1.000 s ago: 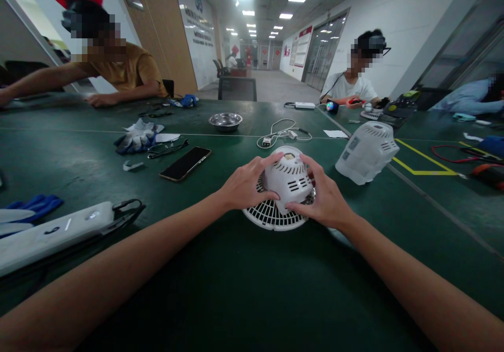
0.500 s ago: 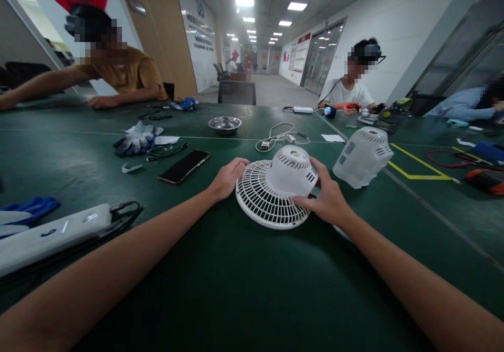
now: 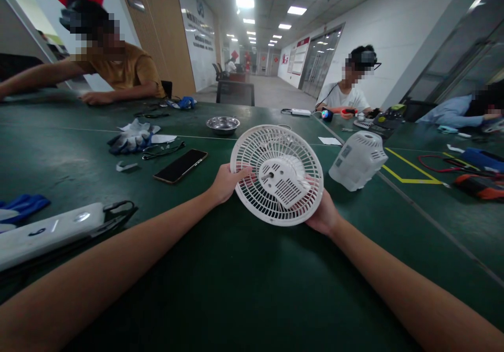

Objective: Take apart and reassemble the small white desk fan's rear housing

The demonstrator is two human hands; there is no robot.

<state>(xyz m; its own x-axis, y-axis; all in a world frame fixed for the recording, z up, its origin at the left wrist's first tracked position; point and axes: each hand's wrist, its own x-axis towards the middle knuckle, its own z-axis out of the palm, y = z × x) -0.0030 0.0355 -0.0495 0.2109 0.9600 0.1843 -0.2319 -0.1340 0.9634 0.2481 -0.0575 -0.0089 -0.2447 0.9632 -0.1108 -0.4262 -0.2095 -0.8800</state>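
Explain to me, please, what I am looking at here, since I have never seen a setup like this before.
There is no machine here: the bare arms belong to a person wearing a camera on the head, which looks forward and down, so you see roughly what that person sees. The left hand grips the left rim of a round white grille, tilted to face the camera; the right hand holds it at the right, partly hidden behind it. On the green table lie a phone, gloves and a metal bowl, with a whitish vented part to the right. Other people sit around the table.
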